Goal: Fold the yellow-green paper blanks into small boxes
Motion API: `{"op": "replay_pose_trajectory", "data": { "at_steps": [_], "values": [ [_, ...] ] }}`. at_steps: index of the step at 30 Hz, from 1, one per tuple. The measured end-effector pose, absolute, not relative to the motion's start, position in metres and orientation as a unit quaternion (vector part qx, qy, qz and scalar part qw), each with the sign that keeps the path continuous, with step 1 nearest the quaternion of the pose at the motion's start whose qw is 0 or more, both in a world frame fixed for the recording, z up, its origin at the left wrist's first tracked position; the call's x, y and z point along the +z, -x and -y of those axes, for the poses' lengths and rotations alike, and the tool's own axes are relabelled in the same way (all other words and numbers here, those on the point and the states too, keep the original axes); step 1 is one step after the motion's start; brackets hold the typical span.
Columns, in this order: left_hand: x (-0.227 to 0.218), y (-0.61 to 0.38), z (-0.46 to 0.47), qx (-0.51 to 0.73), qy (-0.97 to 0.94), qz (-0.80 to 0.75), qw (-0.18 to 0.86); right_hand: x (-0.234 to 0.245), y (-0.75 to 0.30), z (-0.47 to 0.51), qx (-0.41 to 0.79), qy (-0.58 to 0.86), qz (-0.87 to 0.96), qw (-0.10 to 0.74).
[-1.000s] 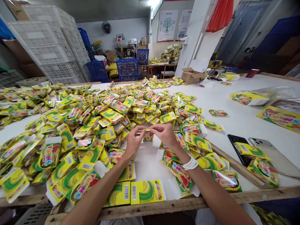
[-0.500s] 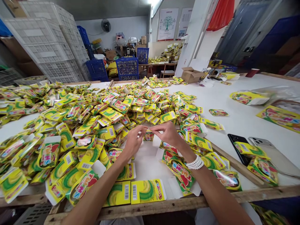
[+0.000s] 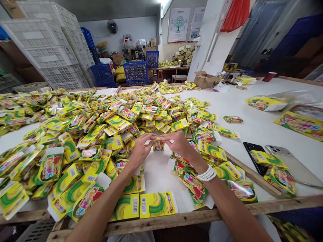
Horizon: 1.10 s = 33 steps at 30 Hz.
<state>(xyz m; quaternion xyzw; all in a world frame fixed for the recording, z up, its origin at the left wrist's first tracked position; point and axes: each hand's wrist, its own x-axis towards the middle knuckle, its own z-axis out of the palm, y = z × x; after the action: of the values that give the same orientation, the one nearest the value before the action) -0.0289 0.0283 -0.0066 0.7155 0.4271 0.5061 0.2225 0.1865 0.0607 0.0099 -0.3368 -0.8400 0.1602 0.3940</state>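
Between my two hands a small yellow-green printed carton (image 3: 158, 145) stands upright on the white table (image 3: 157, 174). My left hand (image 3: 143, 147) is closed in a pinch at its top left edge, and my right hand (image 3: 178, 144), with a white bead bracelet at the wrist, pinches the top right edge. The fingertips of both hands nearly meet over the carton's top and partly hide it. Flattened cartons (image 3: 158, 204) of the same print lie near the front edge, below my hands. A big heap of similar cartons (image 3: 126, 114) spreads behind and to the left.
Two phones (image 3: 292, 161) lie at the right with cartons on them, beside a wooden strip (image 3: 252, 173). A cardboard box (image 3: 205, 80) and a red cup (image 3: 269, 76) stand farther back. White crates (image 3: 47, 50) and blue crates (image 3: 136, 71) are stacked behind the table.
Both hands stay together at the small carton's top, with the fingers slightly shifted. More of the carton's front now shows below them. The whole view has moved slightly.
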Motion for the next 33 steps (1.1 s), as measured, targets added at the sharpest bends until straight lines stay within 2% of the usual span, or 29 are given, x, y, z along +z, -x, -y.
{"op": "replay_pose_trajectory", "data": {
  "at_steps": [10,17,24,33],
  "values": [
    [-0.010,0.027,-0.026,0.478,-0.741,-0.451,0.138,0.024,-0.182,-0.052,0.096,0.427,0.862,0.255],
    [-0.008,0.019,-0.017,0.500,-0.726,-0.449,0.144,0.043,-0.165,-0.029,0.014,0.506,0.853,0.130],
    [-0.010,0.013,-0.011,0.487,-0.704,-0.488,0.170,0.038,-0.165,-0.034,0.040,0.481,0.861,0.159],
    [-0.012,0.014,-0.015,0.554,-0.610,-0.556,0.110,0.022,-0.169,-0.049,0.059,0.551,0.777,0.297]
  ]
}}
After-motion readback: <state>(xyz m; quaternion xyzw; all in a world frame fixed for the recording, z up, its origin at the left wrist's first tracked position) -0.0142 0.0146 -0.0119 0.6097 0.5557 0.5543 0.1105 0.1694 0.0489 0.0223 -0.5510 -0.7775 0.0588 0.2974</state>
